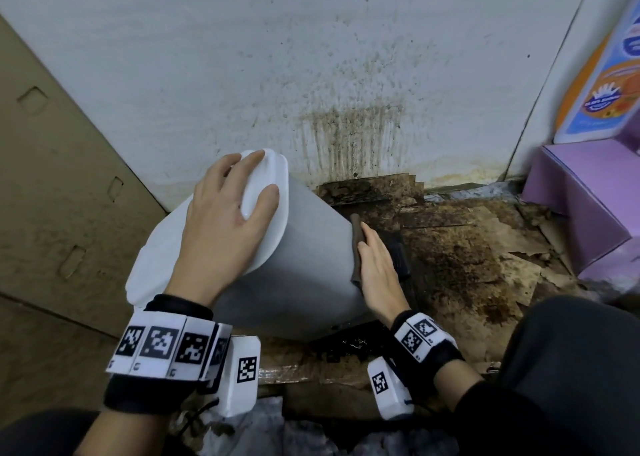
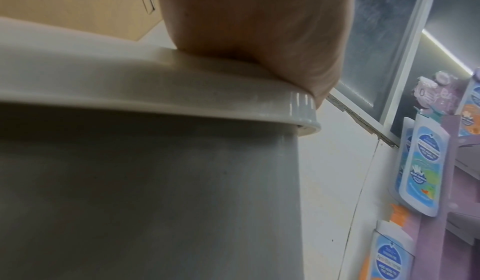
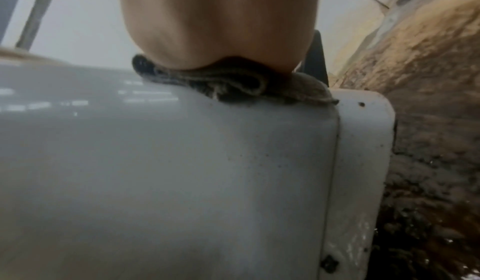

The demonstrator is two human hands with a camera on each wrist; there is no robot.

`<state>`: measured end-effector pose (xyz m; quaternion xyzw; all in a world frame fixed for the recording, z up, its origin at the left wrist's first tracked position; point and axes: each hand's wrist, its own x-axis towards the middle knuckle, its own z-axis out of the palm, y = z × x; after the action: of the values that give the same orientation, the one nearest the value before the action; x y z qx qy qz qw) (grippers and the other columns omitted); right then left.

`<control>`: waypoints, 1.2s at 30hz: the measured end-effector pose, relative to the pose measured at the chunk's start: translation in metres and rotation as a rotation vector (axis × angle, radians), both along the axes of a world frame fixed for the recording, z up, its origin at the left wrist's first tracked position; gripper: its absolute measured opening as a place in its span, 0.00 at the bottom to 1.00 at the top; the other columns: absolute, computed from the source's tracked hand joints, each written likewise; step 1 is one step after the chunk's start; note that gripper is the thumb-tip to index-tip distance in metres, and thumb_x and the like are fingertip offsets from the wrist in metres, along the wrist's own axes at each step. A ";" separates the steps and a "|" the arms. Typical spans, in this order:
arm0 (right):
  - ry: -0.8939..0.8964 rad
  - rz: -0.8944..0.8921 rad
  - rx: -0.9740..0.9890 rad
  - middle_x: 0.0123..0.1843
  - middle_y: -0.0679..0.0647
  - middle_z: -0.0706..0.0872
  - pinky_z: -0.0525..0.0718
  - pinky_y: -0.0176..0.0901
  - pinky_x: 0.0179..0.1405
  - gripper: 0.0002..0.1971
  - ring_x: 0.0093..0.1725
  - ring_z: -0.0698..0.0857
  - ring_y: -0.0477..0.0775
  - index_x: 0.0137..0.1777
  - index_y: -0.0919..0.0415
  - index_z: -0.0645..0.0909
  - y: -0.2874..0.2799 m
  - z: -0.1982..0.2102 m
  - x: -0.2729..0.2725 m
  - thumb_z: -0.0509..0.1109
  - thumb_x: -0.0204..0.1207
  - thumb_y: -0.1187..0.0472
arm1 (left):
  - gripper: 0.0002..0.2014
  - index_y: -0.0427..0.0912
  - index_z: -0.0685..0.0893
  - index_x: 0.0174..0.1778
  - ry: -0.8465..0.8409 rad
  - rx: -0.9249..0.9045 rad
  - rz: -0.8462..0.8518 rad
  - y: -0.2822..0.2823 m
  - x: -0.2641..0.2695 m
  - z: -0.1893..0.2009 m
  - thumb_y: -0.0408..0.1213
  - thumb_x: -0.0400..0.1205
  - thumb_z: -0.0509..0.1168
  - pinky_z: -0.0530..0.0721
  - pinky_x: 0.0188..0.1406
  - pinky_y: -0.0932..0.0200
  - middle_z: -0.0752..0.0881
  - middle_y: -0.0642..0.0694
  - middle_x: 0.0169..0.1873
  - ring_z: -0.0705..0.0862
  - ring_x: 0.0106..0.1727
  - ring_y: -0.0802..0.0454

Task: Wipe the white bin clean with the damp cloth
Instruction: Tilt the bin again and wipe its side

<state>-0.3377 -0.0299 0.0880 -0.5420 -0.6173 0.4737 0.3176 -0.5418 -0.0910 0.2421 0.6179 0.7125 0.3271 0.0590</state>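
Observation:
The white bin (image 1: 311,265) leans tilted toward the left, its lid (image 1: 152,258) closed. My left hand (image 1: 225,220) rests on the lid with fingers spread and their tips near the far rim. My right hand (image 1: 375,265) lies flat against the bin's right side and presses a dark brown cloth (image 1: 356,247) onto it. In the right wrist view the folded cloth (image 3: 233,83) sits squashed under the palm (image 3: 215,21) on the speckled bin wall (image 3: 182,161). The left wrist view shows the palm (image 2: 259,27) on the lid rim (image 2: 182,91).
A wall (image 1: 346,126) streaked with brown stains stands behind the bin. Soiled, wet cardboard (image 1: 467,258) covers the floor to the right. A purple display stand (image 1: 581,195) is at the far right, a brown cardboard box (image 1: 52,178) at the left. A black part (image 1: 400,258) shows beyond my right hand.

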 end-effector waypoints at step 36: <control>0.071 -0.025 0.037 0.92 0.43 0.59 0.49 0.46 0.91 0.26 0.90 0.54 0.40 0.92 0.46 0.59 -0.008 0.008 -0.003 0.47 0.95 0.57 | 0.29 0.62 0.70 0.82 0.028 0.003 0.003 0.001 0.012 0.001 0.60 0.83 0.50 0.63 0.80 0.49 0.68 0.53 0.82 0.66 0.81 0.49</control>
<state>-0.3409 -0.0381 0.0963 -0.5265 -0.6076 0.4771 0.3550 -0.5293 -0.0901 0.2432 0.6215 0.7137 0.3197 0.0477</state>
